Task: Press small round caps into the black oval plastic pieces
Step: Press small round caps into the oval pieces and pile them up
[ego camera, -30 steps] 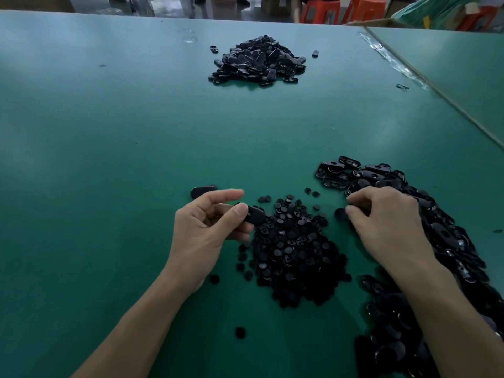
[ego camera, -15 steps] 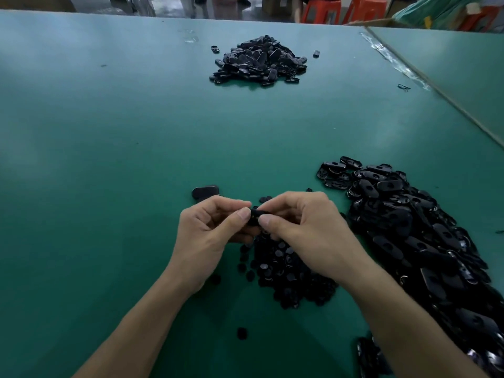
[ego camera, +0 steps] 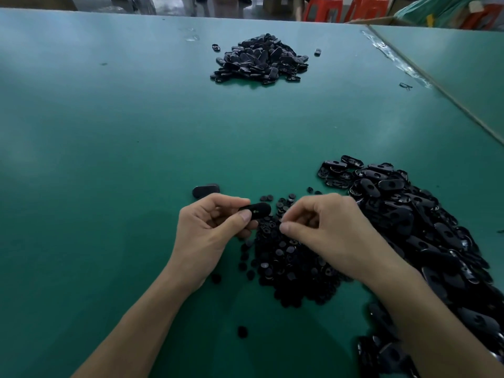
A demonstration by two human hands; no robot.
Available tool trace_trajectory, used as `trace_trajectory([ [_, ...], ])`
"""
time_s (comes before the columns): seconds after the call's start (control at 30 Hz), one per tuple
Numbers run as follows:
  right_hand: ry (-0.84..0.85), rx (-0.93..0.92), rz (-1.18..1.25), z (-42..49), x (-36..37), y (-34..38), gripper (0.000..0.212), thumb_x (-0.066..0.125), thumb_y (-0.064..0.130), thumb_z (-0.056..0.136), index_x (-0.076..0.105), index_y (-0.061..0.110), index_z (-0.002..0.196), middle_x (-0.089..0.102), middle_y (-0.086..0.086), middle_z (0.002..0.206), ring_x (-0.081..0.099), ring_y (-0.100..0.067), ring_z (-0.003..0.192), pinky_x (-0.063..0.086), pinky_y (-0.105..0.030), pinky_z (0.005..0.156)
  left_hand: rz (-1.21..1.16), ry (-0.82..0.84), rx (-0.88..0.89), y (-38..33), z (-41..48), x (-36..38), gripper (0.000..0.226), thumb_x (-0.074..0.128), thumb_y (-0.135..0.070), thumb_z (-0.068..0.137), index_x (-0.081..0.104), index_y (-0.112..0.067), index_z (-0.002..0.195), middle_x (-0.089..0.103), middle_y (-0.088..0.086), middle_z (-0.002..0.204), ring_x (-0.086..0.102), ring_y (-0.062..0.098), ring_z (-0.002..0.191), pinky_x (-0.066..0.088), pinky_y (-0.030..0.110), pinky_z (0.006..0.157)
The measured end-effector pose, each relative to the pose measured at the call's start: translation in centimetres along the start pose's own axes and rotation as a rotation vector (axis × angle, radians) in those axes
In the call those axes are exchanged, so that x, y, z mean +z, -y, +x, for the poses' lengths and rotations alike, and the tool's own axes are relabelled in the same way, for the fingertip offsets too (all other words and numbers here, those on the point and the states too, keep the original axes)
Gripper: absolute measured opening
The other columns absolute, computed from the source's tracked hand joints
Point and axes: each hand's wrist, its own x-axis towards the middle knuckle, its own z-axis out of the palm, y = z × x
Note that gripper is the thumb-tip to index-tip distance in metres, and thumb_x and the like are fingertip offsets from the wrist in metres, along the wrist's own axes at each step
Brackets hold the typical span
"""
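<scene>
cap pile (ego camera: 289, 263) ctr, oval pile (ego camera: 409, 214) R, 2nd oval pile (ego camera: 259, 61) behind

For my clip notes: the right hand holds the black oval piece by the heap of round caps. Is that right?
No: it is the left hand that holds the black oval piece by the heap of round caps, as the head view shows. The right hand is beside it.

Surface (ego camera: 109, 186): plain teal-green, matte, with pale glare patches toward the far edge. Caps (ego camera: 289, 263): black, dull. Ovals (ego camera: 409, 219) at right: black, glossy, light glints on the rims. Far pile (ego camera: 259, 61): black, likewise glinting. Held oval (ego camera: 257, 209): black, one small pale speck on its face. Lone oval (ego camera: 206, 190): plain black. Second surface (ego camera: 450, 72): same green, tan along its edge. Stools (ego camera: 321, 9) beyond: orange-red.
</scene>
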Motion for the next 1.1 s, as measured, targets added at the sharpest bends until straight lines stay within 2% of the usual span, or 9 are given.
trace_trajectory([
  [0.1, 0.14, 0.002, -0.167, -0.5, 0.1, 0.0, 0.01, 0.079, 0.036, 0.082, 0.073, 0.028, 0.08, 0.064, 0.015, 0.067, 0.061, 0.002, 0.068, 0.048, -0.016, 0.062, -0.001, 0.008, 0.0, 0.0, -0.1, 0.0, 0.011, 0.075, -0.013, 0.076, 0.077, -0.019, 0.085, 0.075, 0.013, 0.079, 0.074, 0.02, 0.071, 0.057, 0.022, 0.063],
  [0.23, 0.161, -0.013, -0.339, -0.8, 1.0, 0.6, 0.014, 0.072, 0.043, 0.085, 0.069, 0.029, 0.085, 0.049, 0.016, 0.081, 0.054, -0.006, 0.083, 0.048, -0.027, 0.075, 0.013, 0.003, -0.002, 0.1, -0.1, 0.0, 0.012, 0.075, -0.008, 0.079, 0.076, -0.018, 0.086, 0.075, 0.013, 0.079, 0.074, 0.021, 0.071, 0.057, 0.023, 0.063],
  [0.37, 0.16, 0.004, -0.352, -0.6, 1.3, 0.8, 0.013, 0.068, 0.039, 0.089, 0.068, 0.028, 0.084, 0.046, 0.016, 0.081, 0.053, -0.011, 0.085, 0.047, -0.03, 0.075, 0.001, 0.002, -0.011, 0.0, -0.1, 0.0, 0.012, 0.075, -0.014, 0.076, 0.077, -0.021, 0.086, 0.075, 0.011, 0.08, 0.075, 0.02, 0.072, 0.057, 0.022, 0.064],
  [0.6, 0.157, 0.053, -0.361, -0.4, 1.4, 1.4, 0.018, 0.069, 0.044, 0.084, 0.068, 0.026, 0.084, 0.047, 0.016, 0.081, 0.055, -0.012, 0.085, 0.049, -0.032, 0.074, 0.006, -0.004, -0.008, 0.0, -0.2, 0.0, 0.011, 0.075, -0.016, 0.076, 0.077, -0.02, 0.086, 0.075, 0.01, 0.079, 0.074, 0.02, 0.073, 0.057, 0.022, 0.065],
  [0.77, 0.146, 0.087, -0.401, -0.3, 2.0, 2.4, 0.012, 0.064, 0.03, 0.083, 0.071, 0.021, 0.082, 0.06, 0.005, 0.088, 0.061, -0.021, 0.082, 0.054, -0.034, 0.071, 0.012, -0.012, -0.007, 0.1, -0.2, 0.0, 0.011, 0.074, -0.014, 0.076, 0.075, -0.016, 0.088, 0.075, 0.01, 0.079, 0.074, 0.021, 0.072, 0.057, 0.023, 0.064],
  [0.9, 0.148, 0.08, -0.396, -0.1, 2.2, 2.5, 0.009, 0.061, 0.025, 0.087, 0.069, 0.022, 0.089, 0.06, 0.005, 0.094, 0.061, -0.019, 0.087, 0.05, -0.032, 0.071, 0.013, -0.022, -0.008, 0.0, -0.3, -0.1, 0.016, 0.074, -0.015, 0.076, 0.073, -0.011, 0.091, 0.075, 0.011, 0.08, 0.075, 0.022, 0.073, 0.058, 0.023, 0.065],
  [1.1, 0.085, 0.08, -0.305, -0.2, 1.6, 1.8, 0.012, 0.056, 0.025, 0.095, 0.063, 0.026, 0.086, 0.061, 0.008, 0.088, 0.061, -0.017, 0.084, 0.055, -0.04, 0.08, 0.034, -0.029, -0.008, 0.2, 0.0, 0.0, 0.013, 0.07, 0.003, 0.085, 0.072, -0.008, 0.091, 0.075, 0.009, 0.078, 0.074, 0.02, 0.072, 0.057, 0.022, 0.065],
])
